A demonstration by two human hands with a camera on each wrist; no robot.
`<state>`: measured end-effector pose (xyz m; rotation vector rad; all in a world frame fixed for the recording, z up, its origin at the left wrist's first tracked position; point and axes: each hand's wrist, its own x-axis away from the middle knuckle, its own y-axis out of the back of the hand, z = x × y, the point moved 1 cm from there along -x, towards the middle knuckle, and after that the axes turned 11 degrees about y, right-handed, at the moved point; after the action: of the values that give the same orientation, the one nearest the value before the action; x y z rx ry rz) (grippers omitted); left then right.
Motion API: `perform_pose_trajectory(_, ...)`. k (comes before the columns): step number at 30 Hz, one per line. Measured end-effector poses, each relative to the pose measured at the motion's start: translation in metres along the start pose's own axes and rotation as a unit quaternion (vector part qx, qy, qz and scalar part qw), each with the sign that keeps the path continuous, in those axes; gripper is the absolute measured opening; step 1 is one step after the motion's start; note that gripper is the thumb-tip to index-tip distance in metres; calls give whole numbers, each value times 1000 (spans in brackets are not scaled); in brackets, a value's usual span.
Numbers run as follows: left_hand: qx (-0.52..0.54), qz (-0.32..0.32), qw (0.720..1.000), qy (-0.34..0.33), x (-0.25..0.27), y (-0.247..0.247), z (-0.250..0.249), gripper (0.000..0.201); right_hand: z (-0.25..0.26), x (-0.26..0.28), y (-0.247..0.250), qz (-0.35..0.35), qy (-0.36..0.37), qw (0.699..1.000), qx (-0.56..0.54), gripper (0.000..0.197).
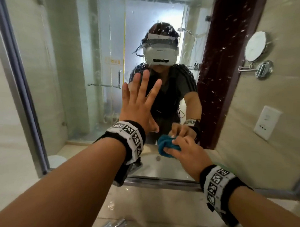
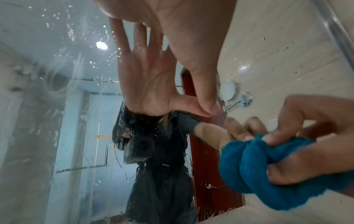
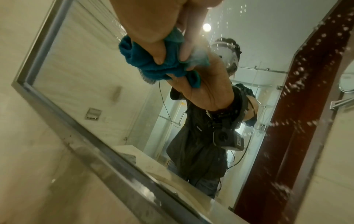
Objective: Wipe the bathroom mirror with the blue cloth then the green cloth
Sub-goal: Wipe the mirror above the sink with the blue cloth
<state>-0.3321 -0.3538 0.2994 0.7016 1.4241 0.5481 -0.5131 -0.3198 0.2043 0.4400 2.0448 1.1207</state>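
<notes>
Nearest the camera, a chrome tap [image 1: 115, 225] shows at the lower edge of the pale counter [image 1: 159, 207]. Beyond it runs the metal frame of the bathroom mirror [image 1: 71, 68] along the counter's far side.

The right hand [image 1: 187, 152] is low on the glass, right of centre, fingers and thumb curled round the blue cloth [image 1: 166, 145], which is bunched into a wad and appears to be touching the mirror near its bottom edge. The right wrist view confirms the closed grip: thumb and fingertips dig into the folds. A trace of green shows just beyond the right wristband; it cannot be identified with certainty as the green cloth.

The left hand [image 1: 139, 102] is higher and left of the cloth, fingers straight and spread, holding nothing; the thumb tip meets its reflection, so it is judged to brace on the glass.

Water droplets and streaks cover the upper mirror, well apart from the cloth.

Assessment: the cloth is soft, light terry and deforms freely, so it needs a full-hand hold on the bunched body. The glass is rigid, wet and probably slippery, so only moderate pressure is advisable. Blue-cloth stage in progress.

A round wall mirror [image 1: 256, 46] stands far right.
</notes>
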Motion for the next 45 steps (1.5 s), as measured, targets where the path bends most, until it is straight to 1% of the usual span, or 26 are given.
perform_pose_trajectory(2,-2,10,1000,3,1,3,-1,143,0,9,-4,62,-13,998,5,60)
perform_pose_trajectory(3,-5,12,1000,6,1,4,-2,143,-2,10,1,57,-25,998,8,53)
perform_pose_trajectory(4,-10,15,1000,7,1,5,-2,142,-6,8,7,29,-23,999,17,36)
perform_pose_trajectory(5,-15,17,1000,7,2,6,-2,140,-10,4,18,-6,-4,999,35,31)
perform_pose_trajectory(7,-18,20,1000,4,2,7,-1,134,-27,-8,38,-77,11,996,52,52)
perform_pose_trajectory(8,-15,18,1000,1,2,8,2,129,-39,-18,56,-113,2,992,59,55)
perform_pose_trajectory(11,-2,-2,1000,-12,0,11,7,118,-70,-57,126,-236,-46,968,70,52)
perform_pose_trajectory(13,-7,-17,1000,-12,-1,11,9,116,-87,-81,168,-285,-100,952,53,46)
perform_pose_trajectory(14,-3,-27,1000,-9,-1,11,11,114,-95,-90,183,-315,-119,941,38,43)
perform_pose_trajectory(16,-5,-63,998,-22,-4,17,15,100,-101,-98,201,-363,-137,922,18,40)
perform_pose_trajectory(17,-15,-77,996,-35,-8,23,16,90,-100,-99,200,-361,-137,922,15,41)
perform_pose_trajectory(19,-42,-99,992,-65,-18,40,14,73,-93,-96,185,-312,-110,943,25,45)
perform_pose_trajectory(22,-42,-108,991,-72,-43,72,3,69,-79,-83,148,-215,27,972,96,49)
perform_pose_trajectory(24,-11,-114,992,-58,-64,96,-10,68,-85,-79,133,-174,87,975,104,46)
perform_pose_trajectory(26,21,-90,995,-26,-88,121,-21,72,-96,-83,145,-174,90,977,80,50)
perform_pose_trajectory(27,31,-77,996,-13,-99,133,-25,75,-106,-87,158,-188,70,977,69,52)
perform_pose_trajectory(28,37,-74,997,-3,-109,144,-29,77,-117,-93,177,-209,37,975,68,52)
perform_pose_trajectory(30,36,-82,996,0,-129,164,-34,83,-141,-105,226,-282,-47,956,67,47)
perform_pose_trajectory(33,-12,-65,998,-18,-157,189,-43,111,-160,-118,283,-347,-124,929,38,42)
perform_pose_trajectory(35,-34,-32,999,-6,-175,200,-48,132,-159,-122,290,-340,-146,927,59,42)
perform_pose_trajectory(36,-26,-11,1000,6,-181,202,-50,141,-153,-120,285,-327,-144,931,78,42)
perform_pose_trajectory(38,-13,18,999,25,-189,199,-54,152,-140,-115,271,-289,-107,946,100,43)
perform_pose_trajectory(40,-27,15,999,34,-191,192,-55,156,-131,-108,255,-248,-40,961,115,42)
perform_pose_trajectory(43,-37,1,999,40,-190,185,-55,158,-137,-110,247,-217,52,961,164,39)
perform_pose_trajectory(44,-34,2,999,40,-191,184,-54,159,-143,-114,255,-214,56,961,164,39)
perform_pose_trajectory(45,-31,4,999,40,-192,183,-53,159,-151,-122,266,-222,38,962,157,38)
